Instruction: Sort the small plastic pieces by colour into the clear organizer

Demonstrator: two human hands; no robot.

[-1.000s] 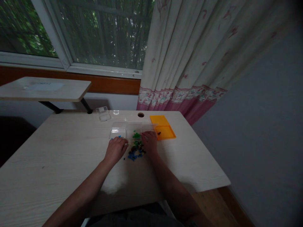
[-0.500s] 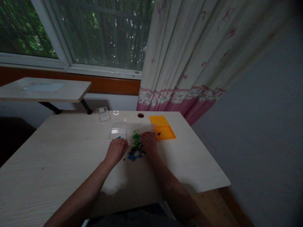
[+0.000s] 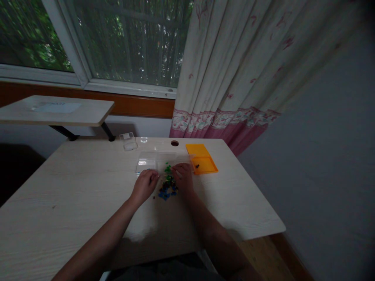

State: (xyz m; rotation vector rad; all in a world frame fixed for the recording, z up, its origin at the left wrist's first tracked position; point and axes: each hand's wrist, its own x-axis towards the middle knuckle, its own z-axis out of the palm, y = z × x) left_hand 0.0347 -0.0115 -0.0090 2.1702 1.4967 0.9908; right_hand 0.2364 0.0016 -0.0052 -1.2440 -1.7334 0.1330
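A heap of small pieces (image 3: 168, 187), blue, green, black and yellowish, lies on the table between my two hands. At the left of the heap is my left hand (image 3: 145, 184), its fingers curled and the thumb drawn in; whatever may be in the fingertips is too small to make out. My right hand (image 3: 183, 177) reaches over the right side of the heap, fingertips pinched together beside green pieces (image 3: 168, 168) in a clear plastic box (image 3: 159, 157). Any piece in that pinch is hidden. A few blue bits lie at the box's left front, by my left hand.
An open orange case (image 3: 206, 167) with a small dark piece inside lies to the right. At the back left stands a small open clear box (image 3: 129, 146). A single dark piece (image 3: 154, 198) lies left of the heap. A raised shelf (image 3: 96, 113) stands at the far left.
My right hand has shifted slightly left, over the green pieces. The fingers of my left hand have turned a little, showing the thumb side more. The boxes stay put.
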